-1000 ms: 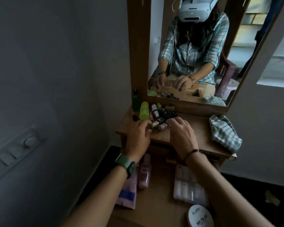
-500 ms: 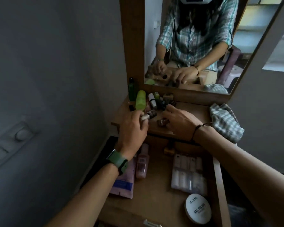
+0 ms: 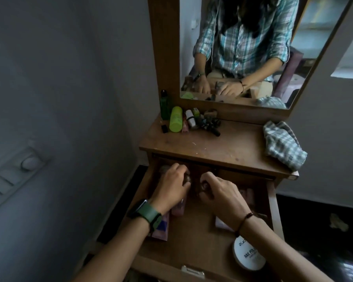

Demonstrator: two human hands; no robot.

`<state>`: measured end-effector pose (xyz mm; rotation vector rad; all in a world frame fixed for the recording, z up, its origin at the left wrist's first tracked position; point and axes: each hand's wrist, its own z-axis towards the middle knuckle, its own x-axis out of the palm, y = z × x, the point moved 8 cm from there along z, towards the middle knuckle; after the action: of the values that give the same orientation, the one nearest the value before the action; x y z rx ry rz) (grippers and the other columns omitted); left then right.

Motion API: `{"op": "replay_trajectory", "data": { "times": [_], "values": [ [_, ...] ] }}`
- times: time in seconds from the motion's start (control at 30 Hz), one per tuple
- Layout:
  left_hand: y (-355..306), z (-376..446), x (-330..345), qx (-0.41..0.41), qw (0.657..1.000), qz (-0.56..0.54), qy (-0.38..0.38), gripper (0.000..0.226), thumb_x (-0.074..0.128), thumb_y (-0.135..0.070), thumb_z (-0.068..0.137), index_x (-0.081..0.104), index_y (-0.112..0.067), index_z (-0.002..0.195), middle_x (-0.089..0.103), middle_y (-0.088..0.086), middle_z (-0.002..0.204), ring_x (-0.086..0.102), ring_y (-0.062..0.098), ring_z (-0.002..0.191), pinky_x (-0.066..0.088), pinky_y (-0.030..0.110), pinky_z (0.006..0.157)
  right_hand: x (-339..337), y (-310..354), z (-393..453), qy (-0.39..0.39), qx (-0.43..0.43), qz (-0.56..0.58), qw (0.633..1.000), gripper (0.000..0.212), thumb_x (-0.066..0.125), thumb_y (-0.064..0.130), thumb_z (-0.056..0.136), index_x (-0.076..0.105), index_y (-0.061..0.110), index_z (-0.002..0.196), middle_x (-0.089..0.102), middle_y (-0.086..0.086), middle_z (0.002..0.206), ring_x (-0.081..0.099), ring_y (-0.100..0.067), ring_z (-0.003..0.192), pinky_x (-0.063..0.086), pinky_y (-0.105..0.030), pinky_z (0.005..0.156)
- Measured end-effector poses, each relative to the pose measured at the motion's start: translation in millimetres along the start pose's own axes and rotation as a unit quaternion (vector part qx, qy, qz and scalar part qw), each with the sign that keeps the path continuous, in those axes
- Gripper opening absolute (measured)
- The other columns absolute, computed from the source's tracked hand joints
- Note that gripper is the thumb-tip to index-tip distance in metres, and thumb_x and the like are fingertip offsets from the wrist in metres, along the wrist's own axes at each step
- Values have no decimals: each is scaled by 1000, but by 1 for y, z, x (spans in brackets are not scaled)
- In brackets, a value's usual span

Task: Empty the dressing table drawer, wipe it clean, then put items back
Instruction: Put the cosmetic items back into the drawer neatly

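Deep inside drawer (image 3: pixel 273 210), hands' (image 3: pixel 172 186) contents hidden

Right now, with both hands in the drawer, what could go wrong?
The left hand and right hand each seem curled around small bottles near the back of the open wooden drawer; one might slip and break. The bunch of little bottles beside the lime-green tube on the tabletop looks crowded, so a bump could topple some. The round white nail polish remover tub lies close under the right forearm and could get knocked.
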<state>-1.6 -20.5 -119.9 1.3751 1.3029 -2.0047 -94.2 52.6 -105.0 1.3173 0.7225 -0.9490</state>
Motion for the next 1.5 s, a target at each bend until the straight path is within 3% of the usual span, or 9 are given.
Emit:
{"op": "replay_trajectory", "data": {
  "times": [0.13, 0.37, 0.57, 0.9, 1.27, 1.5],
  "values": [
    [1, 11, 14, -23, 999, 36, 21, 27, 50, -12, 91, 53, -13, 119, 48, 11, 127, 48, 26, 117, 42, 35, 96, 16, 1, 18, 50, -9, -87, 995, 28, 51, 22, 90, 47, 14, 116, 54, -7, 114, 60, -31, 93, 47, -37, 71],
    [-1, 21, 20, -21, 998, 53, 23, 30, 42, -8, 93, 50, -4, 121, 47, 20, 131, 45, 31, 121, 32, 31, 99, 27, 9, 39, 89, -24, -186, 978, 19, 40, 5, 91, 49, 5, 108, 54, -16, 108, 61, -38, 90, 46, -40, 66],
    [3, 16, 19, -9, 999, 31, -6, 38, 38, -4, 92, 40, -3, 129, 45, 19, 133, 42, 29, 123, 27, 29, 101, 36, 6, 43, 105, 0, -217, 970, 23, 37, 1, 92, 50, 3, 111, 56, -18, 111, 62, -38, 95, 50, -42, 72],
    [1, 13, 16, -9, 999, 23, -34, 35, 45, -4, 90, 44, -8, 125, 48, 15, 129, 45, 27, 119, 32, 28, 100, 39, 4, 41, 69, 20, -234, 970, 27, 33, 7, 95, 39, 6, 122, 44, -17, 121, 66, -37, 81, 41, -37, 53],
    [-3, 6, 8, -3, 997, 30, -69, 32, 45, -7, 90, 46, -11, 122, 49, 11, 127, 46, 26, 117, 34, 28, 94, 28, 2, 36, 12, 38, -210, 977, 28, 32, 15, 96, 38, 12, 123, 55, -9, 112, 68, -33, 87, 50, -37, 61],
    [4, 8, 14, -32, 996, 46, -65, 29, 39, -12, 96, 42, -15, 124, 47, 8, 128, 47, 23, 116, 38, 27, 93, 29, 5, 29, 19, 24, -178, 984, 26, 34, 16, 95, 38, 13, 121, 53, -9, 114, 65, -32, 87, 43, -37, 59]
  ]
}}
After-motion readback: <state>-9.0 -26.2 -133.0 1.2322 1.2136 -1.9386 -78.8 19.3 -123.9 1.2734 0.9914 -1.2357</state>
